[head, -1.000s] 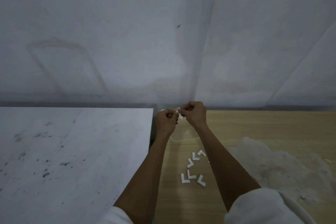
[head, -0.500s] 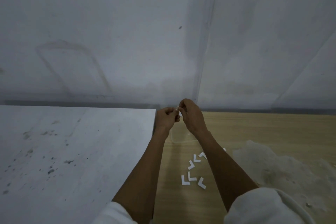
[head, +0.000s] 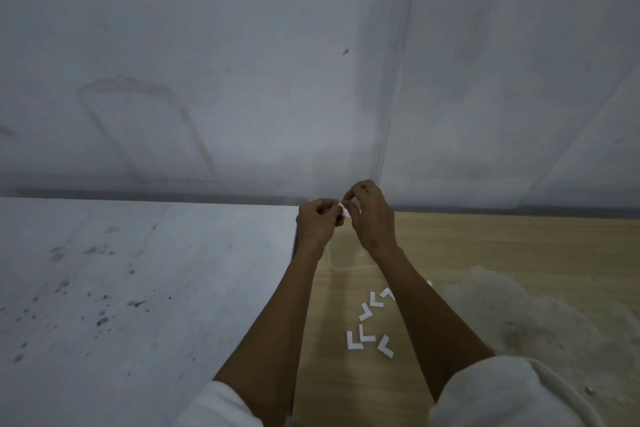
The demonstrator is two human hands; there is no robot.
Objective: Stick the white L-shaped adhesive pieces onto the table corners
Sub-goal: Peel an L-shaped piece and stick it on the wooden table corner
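The left hand (head: 317,224) and right hand (head: 373,218) meet just beside the far corner of the white bench (head: 138,288). Both have curled fingers (head: 358,189) and together they pinch one small white piece (head: 345,211) between them; its shape is too small to make out. Nearer than the fingers, between the forearms, loose L-shaped pieces (head: 367,329) lie scattered on the wooden bench (head: 519,246), one partly hidden under the right forearm. Right of that arm spreads a pale dusty patch (head: 526,322). A grey wall (head: 242,62) rises close behind the fingers.
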